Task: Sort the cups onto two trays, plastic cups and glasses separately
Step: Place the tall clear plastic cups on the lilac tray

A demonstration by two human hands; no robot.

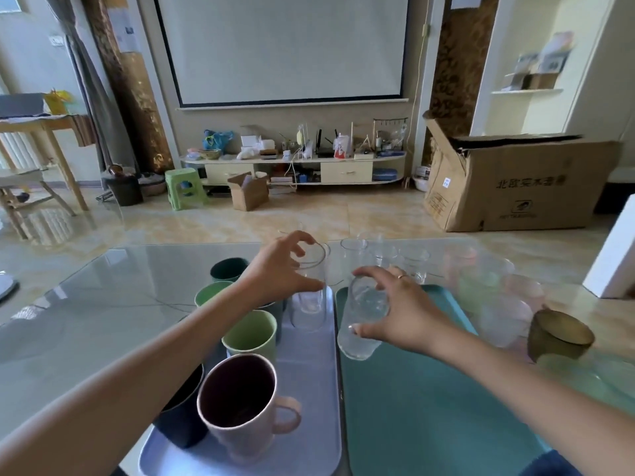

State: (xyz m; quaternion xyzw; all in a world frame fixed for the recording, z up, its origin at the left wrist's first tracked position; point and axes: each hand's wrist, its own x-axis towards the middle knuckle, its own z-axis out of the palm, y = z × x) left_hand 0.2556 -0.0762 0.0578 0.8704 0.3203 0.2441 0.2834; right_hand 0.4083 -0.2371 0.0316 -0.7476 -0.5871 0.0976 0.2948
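While both hands [278,266] [409,310] hold glasses [360,317]

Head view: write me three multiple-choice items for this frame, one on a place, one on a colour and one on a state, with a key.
1. Where does the pink mug stand?
A. On the lavender tray
B. On the teal tray
C. On the floor

2. What colour is the tray below the right hand?
A. Red
B. Yellow
C. Teal

3. What are the hands doing?
A. Both hang empty
B. Each grips a clear glass
C. Both lift one tray

Key:
1 A: the pink mug stands at the near end of the lavender tray.
2 C: the teal tray lies under the right hand.
3 B: the left hand grips the tall glass, and the right hand grips the tilted glass.
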